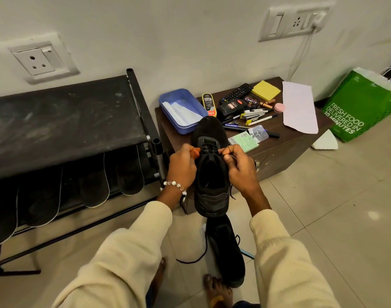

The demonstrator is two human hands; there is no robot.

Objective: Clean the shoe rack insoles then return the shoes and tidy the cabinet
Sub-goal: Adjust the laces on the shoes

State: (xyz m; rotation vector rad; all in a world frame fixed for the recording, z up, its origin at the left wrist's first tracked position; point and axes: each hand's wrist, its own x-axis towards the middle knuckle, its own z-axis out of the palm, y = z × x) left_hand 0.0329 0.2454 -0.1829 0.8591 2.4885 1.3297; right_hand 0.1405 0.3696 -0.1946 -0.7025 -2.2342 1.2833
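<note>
A black shoe (pixel 210 174) rests heel-toward-me on the front edge of a low brown cabinet (pixel 285 150). My left hand (pixel 182 166) and my right hand (pixel 240 165) each pinch a black lace end at the shoe's throat, one on either side. Its partner, a second black shoe (pixel 226 252), lies on the tiled floor below with a loose lace trailing left. To the left stands the black shoe rack (pixel 61 121), and several dark insoles (pixel 94 185) lean in a row under its dusty top shelf.
The cabinet top carries a blue plastic tray (pixel 181 110), shoe polish bottles and a tin (pixel 232 105), a remote (pixel 236 92), yellow sticky notes (pixel 265 90), pens, a stapler and a paper sheet (pixel 300 107). A green bag (pixel 363 107) stands on the floor at right. My bare feet show near the frame's bottom edge.
</note>
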